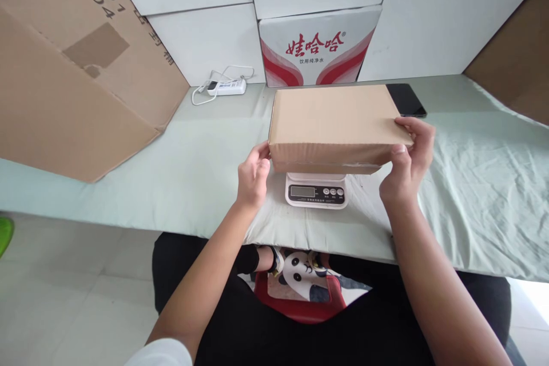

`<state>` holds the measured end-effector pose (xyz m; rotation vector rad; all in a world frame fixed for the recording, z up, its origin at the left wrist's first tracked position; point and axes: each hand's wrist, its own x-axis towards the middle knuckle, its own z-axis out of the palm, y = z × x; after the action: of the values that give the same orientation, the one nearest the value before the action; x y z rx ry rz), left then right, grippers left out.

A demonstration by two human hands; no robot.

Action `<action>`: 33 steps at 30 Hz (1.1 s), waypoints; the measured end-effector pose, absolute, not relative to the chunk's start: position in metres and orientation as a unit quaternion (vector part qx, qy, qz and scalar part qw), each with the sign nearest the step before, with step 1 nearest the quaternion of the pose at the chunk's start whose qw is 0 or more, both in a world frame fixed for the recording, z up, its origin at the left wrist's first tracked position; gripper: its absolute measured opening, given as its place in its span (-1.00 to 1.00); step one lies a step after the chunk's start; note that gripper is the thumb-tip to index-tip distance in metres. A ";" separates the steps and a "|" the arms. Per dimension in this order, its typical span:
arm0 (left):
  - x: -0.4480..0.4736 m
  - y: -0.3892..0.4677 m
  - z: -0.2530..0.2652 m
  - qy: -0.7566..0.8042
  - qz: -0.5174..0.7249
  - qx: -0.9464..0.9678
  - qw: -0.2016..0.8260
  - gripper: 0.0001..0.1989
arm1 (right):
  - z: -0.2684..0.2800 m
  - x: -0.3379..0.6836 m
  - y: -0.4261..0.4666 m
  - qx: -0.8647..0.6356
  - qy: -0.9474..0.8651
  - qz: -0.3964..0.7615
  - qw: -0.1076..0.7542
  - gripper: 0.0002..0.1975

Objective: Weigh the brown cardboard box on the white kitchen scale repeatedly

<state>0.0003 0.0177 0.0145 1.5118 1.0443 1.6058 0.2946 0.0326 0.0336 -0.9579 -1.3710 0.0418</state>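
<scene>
A closed brown cardboard box [337,117] sits over a white digital kitchen scale [316,191], hiding the scale's platform; whether it rests fully on it I cannot tell. The scale's display and its row of buttons face me, and no digits can be read. At the box's left front corner, my left hand [255,177] has its fingers against the side. My right hand [409,157] grips the right front corner, with the thumb at the front face and a finger on the top.
A black phone [405,100] lies behind the box's right end. A white power strip [227,87] with a cable is at the back left. Large cardboard [86,97] leans at left. White cartons [317,48] line the back of the green cloth-covered table [206,154].
</scene>
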 end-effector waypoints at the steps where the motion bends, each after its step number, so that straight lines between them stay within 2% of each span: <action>1: 0.000 0.018 0.014 0.405 0.619 0.581 0.340 -0.37 | 0.033 0.295 0.033 -0.426 -0.609 0.020 0.669 -0.52; 13: -0.003 0.019 0.012 0.435 0.616 0.572 0.322 -0.40 | 0.035 0.293 0.030 -0.468 -0.607 0.028 0.641 -0.43; 21: 0.000 0.018 0.014 0.432 0.643 0.536 0.335 -0.36 | 0.029 0.298 0.037 -0.405 -0.569 -0.005 0.716 -0.47; 29: -0.001 0.018 0.011 0.441 0.628 0.555 0.321 -0.33 | 0.042 0.298 0.032 -0.443 -0.612 0.029 0.655 -0.47; 33: 0.000 0.017 0.011 0.444 0.634 0.552 0.311 -0.32 | 0.042 0.299 0.035 -0.432 -0.622 0.015 0.653 -0.45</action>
<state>-0.0003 0.0172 0.0110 1.4563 1.1728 1.6738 0.2988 0.0354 0.0423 -0.9807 -1.4107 0.0341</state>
